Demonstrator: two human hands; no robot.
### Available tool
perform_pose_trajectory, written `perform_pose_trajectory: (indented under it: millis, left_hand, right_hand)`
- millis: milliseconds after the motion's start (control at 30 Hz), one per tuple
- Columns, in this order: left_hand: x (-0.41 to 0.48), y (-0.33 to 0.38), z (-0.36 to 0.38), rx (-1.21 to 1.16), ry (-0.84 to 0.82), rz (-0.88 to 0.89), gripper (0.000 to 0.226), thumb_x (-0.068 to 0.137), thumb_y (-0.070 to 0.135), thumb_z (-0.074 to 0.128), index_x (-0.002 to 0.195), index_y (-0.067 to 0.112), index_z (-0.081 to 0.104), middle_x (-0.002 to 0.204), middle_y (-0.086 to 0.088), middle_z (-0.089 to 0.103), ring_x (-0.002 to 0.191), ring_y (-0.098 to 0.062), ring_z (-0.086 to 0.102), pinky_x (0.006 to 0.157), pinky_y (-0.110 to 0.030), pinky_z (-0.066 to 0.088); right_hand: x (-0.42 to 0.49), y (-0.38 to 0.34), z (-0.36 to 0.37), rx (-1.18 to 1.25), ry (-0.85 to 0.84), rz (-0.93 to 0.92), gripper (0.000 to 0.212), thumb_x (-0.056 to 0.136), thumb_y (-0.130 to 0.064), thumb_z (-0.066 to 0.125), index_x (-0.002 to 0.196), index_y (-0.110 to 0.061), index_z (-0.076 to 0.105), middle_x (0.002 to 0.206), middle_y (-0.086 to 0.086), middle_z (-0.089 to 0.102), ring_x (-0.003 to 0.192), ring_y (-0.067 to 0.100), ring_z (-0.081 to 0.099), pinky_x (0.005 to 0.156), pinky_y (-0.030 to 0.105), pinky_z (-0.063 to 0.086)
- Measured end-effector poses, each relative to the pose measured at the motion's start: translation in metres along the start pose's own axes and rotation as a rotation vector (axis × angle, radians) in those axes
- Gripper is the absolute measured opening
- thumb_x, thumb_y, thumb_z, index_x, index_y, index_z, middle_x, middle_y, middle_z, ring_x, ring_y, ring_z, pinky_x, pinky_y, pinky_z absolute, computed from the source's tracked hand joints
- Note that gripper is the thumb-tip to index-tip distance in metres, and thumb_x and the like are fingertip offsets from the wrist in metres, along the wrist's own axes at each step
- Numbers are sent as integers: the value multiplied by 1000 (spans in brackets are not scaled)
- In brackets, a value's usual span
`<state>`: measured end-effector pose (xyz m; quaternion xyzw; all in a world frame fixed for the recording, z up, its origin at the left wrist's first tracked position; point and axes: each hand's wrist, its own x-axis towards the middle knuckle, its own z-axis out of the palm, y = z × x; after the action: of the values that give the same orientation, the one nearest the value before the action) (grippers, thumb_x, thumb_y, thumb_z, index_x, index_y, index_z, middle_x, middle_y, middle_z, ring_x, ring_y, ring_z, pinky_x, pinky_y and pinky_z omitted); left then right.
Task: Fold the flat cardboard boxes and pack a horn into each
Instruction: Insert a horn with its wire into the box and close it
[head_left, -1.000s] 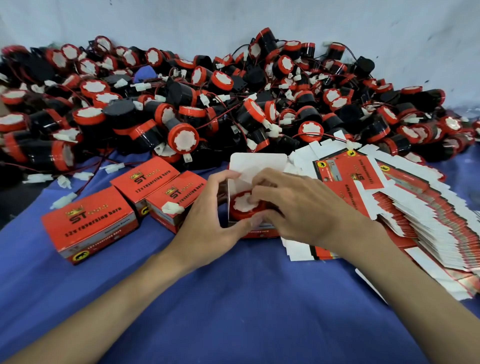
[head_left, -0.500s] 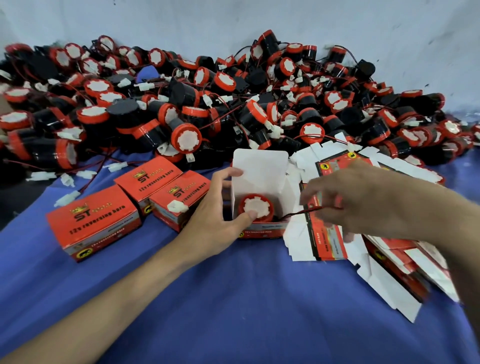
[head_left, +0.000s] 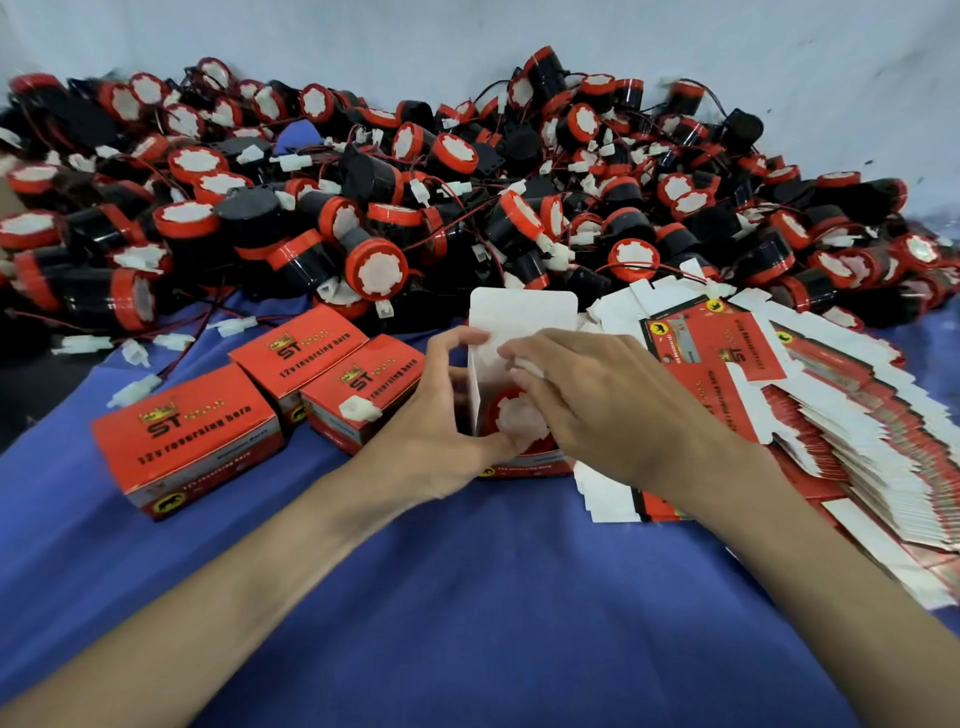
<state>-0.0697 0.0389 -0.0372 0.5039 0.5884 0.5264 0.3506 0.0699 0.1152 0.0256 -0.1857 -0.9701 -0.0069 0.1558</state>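
Observation:
An open red box (head_left: 522, 317) stands in front of me, its white lid flap raised. Inside sits a red and black horn (head_left: 511, 415) with its white face up. My left hand (head_left: 441, 415) grips the box's left side, thumb at the front rim and fingers on the left flap. My right hand (head_left: 597, 400) reaches over the opening from the right, its fingertips pinching a small white piece, seemingly the horn's plug, above the horn. A fanned stack of flat boxes (head_left: 831, 415) lies to the right.
Three closed red boxes (head_left: 187, 436) (head_left: 306, 348) (head_left: 369, 389) sit to the left on the blue cloth (head_left: 467, 597). A large heap of loose horns (head_left: 467, 208) with wires fills the back, against a pale wall.
My right hand had pulled away to the right, trailing the horn's wire; it is now back over the box opening. The left hand kept hold of the box.

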Motion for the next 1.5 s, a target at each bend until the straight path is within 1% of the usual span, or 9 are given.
perform_pose_trajectory:
  millis: [100,267,467,767,933,1100,1300,1400,1500]
  left_hand:
    - [-2,1,1,32,15,52,80,70,8,82,118,44,28,107,5,56,89,5,61,75,-7,46]
    - [-4,0,1,65,29,89,82,69,5,82,120,41,29,108,7,55,88,8,60,75,-6,46]
    - [-6,-6,2,55,49,137,78,71,4,81,117,46,34,107,5,56,86,3,62,77,-8,46]
    - [-5,-11,3,29,39,152,76,57,34,80,111,53,30,107,2,57,88,-1,64,82,-18,50]
    - [-6,-12,3,43,49,171,72,62,31,79,111,51,29,95,19,64,100,-6,61,90,-25,50]
    - [-6,-12,4,7,68,192,70,64,22,78,113,41,32,102,7,60,87,-3,65,79,-17,50]
    - [-8,-13,2,17,17,196,72,69,18,74,114,47,26,106,5,56,89,-1,63,75,-22,50]
    - [-7,-17,-3,-3,-67,211,72,67,34,75,117,52,26,109,7,56,96,-3,63,81,-18,49]
    - [1,-28,-9,-105,-126,183,65,74,20,72,117,52,35,99,14,64,93,-2,64,79,-22,51]
  right_hand:
    - [-1,-4,5,-44,-37,-88,27,100,-16,40,119,-5,57,104,8,63,78,35,60,64,41,44]
    - [-1,-10,16,40,-46,-66,22,99,-19,38,115,-6,46,97,7,68,89,29,64,80,39,42]
    - [-1,-11,13,34,-52,-31,14,92,-15,58,95,-3,63,108,18,54,72,32,60,62,34,42]
    - [2,-9,17,114,-73,-26,36,87,-29,35,109,-11,58,91,5,68,94,24,54,76,29,26]
    - [2,-9,20,129,-65,-2,27,96,-22,44,117,-10,56,94,5,69,99,22,53,86,33,34]
    - [-1,-12,16,36,-28,-68,20,93,-19,51,103,-11,67,98,3,68,89,25,62,79,37,45]
    - [-3,-15,17,33,-116,-65,50,97,-36,25,89,-20,72,107,-8,62,98,13,50,92,31,32]
    - [-2,-12,16,86,-62,-55,34,94,-32,41,91,-16,71,95,-4,66,90,16,55,85,31,32]
    - [-3,-6,16,193,50,-48,11,87,-21,61,81,-12,66,80,-2,67,78,19,56,74,31,34]
